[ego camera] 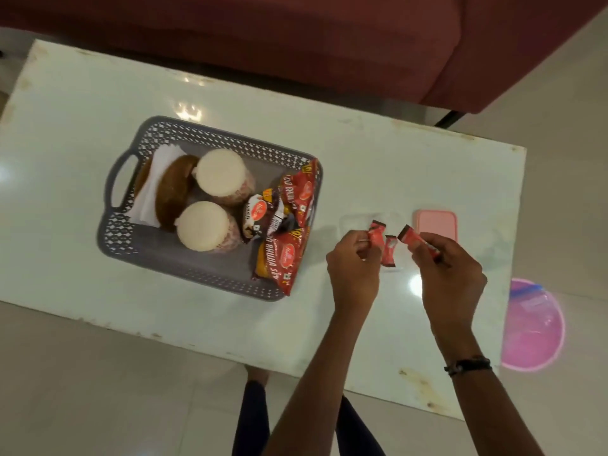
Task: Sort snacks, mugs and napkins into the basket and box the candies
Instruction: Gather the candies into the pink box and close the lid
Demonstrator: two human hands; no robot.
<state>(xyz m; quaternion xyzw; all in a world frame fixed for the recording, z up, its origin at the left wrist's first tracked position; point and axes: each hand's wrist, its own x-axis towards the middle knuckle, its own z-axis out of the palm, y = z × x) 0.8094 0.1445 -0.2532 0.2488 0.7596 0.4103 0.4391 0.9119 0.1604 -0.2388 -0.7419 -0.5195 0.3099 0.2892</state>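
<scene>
Both forearms reach in from the bottom edge over the near side of the white table (98,291); the person's legs show below the table edge. A dark wristband (467,365) sits on the right wrist.

Left hand (353,274): fingers curled narrow, pinching a red candy (375,235) by its lower end, wrapper sticking up. Right hand (450,271): fingers closed around a second red candy (415,240), its dark end pointing up-left. Third red candy (390,251) sits between the two hands; can't tell whether it's held or lying loose.

All three candies are over a clear box (362,222), barely visible against the table. Pink lid (436,225) lies flat on the table just behind the right hand, beside the box.

Grey perforated basket (210,271) is left of the hands, well apart from them. Inside it:
- white napkins (144,199) at the left end, with a brown curved item (171,192) across them
- two mugs, upside down, white bases up: far mug (221,174), near mug (203,230), side by side
- snack packets at the right end: red packet (301,192) leaning on the right wall, dark packet (263,215) in the middle, another red packet (279,261) over the near-right corner

Pink round thing (533,327) sits on the floor beyond the table's right end. Red sofa (296,44) along the far side.
</scene>
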